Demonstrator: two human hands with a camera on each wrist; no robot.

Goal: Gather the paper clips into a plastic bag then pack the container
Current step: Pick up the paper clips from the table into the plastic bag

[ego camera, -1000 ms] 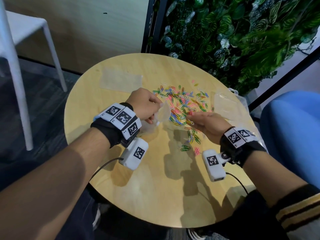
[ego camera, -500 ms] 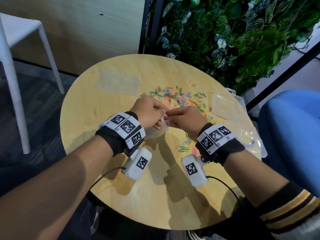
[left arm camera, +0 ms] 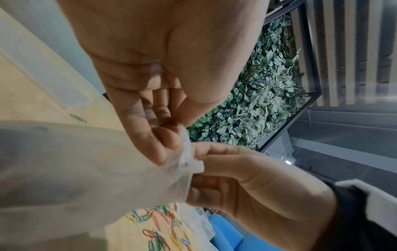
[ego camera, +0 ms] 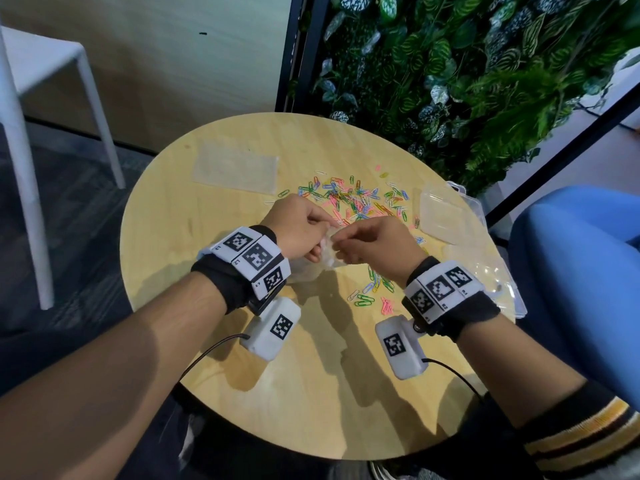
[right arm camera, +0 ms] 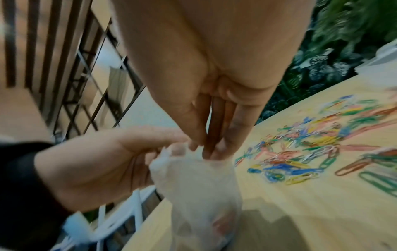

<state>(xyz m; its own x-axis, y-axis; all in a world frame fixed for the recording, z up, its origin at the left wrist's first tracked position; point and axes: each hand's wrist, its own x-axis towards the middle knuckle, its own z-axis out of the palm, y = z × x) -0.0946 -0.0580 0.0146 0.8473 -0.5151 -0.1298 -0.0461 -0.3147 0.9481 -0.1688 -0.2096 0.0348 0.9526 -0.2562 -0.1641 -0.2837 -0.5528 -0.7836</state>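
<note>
Thin translucent plastic bag above round wooden table, mouth pinched by left hand and right hand; slack pinch, likely collapsed mouth, coloured paper clips spilling beside it.

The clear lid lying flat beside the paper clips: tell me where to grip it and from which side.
Take the lid by its near right edge, coming in with the right hand from the side of the blue chair. It lies flat and thin on the table, so a pinch on an edge is likely the only hold. The paper clips crowd its left side.
</note>
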